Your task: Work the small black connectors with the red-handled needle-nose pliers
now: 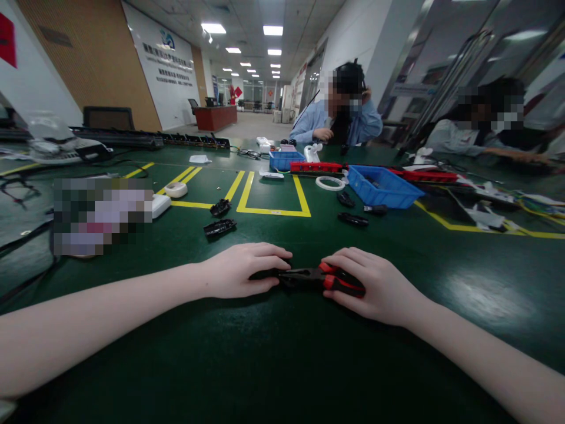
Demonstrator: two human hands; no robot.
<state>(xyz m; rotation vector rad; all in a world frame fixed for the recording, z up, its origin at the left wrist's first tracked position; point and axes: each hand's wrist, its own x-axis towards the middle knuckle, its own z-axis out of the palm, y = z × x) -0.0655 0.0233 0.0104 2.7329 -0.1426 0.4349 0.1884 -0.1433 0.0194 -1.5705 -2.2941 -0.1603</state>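
My right hand is closed around the red and black handles of a pair of long-nose pliers. Their jaws point left and meet a black plastic part. My left hand pinches that part between thumb and fingers, which cover much of it, so its full shape is hidden. Whether the jaws grip the part or only touch it, I cannot tell. Beyond my left hand lie two black plastic shell pieces, a nearer one and a farther one.
More black pieces lie beyond my right hand, near a blue bin and a white ring. A tape roll sits left, beside a white box. Yellow tape marks the green table. Two people sit across and to the right.
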